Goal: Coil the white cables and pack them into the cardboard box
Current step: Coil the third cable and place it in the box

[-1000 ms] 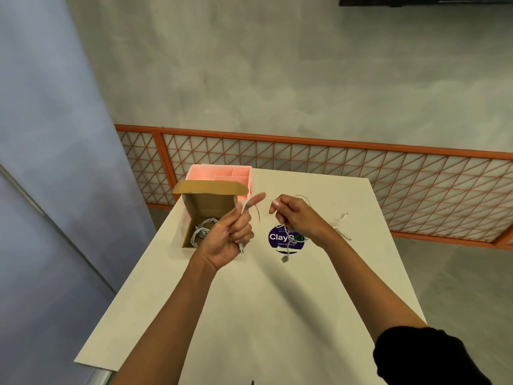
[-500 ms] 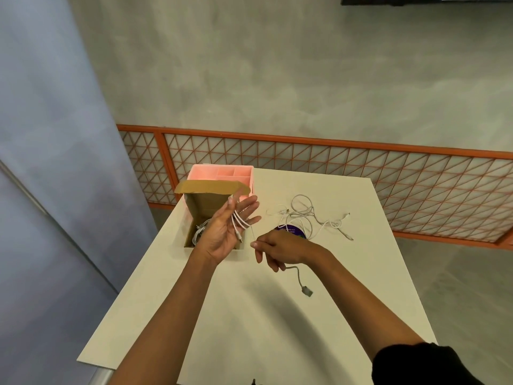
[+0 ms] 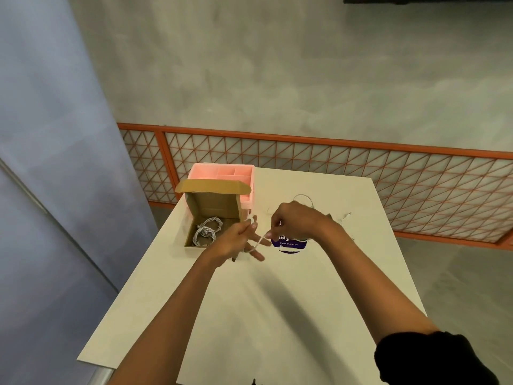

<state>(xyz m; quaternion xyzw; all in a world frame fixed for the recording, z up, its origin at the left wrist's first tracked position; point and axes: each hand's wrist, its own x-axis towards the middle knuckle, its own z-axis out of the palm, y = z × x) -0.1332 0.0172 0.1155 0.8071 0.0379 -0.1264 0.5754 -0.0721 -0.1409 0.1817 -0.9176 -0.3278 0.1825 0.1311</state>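
Observation:
My left hand (image 3: 239,238) is held over the table with fingers spread, and a thin white cable (image 3: 258,242) is wound around them. My right hand (image 3: 294,221) pinches that cable just to the right of the left fingers. An open cardboard box (image 3: 194,234) stands to the left of the hands with its lid up. Coiled white cables (image 3: 207,230) lie inside it. More loose white cable (image 3: 305,198) lies on the table behind my right hand, partly hidden by it.
A pink compartment organiser (image 3: 224,173) stands behind the box at the far left of the white table (image 3: 277,301). A round purple sticker (image 3: 290,244) lies under my right wrist. An orange lattice railing (image 3: 333,159) runs behind the table.
My right hand rose from the table surface back up to the left fingers, drawing the cable around them. The left hand turned palm down and lowered, and the cable's hanging plug end is no longer visible.

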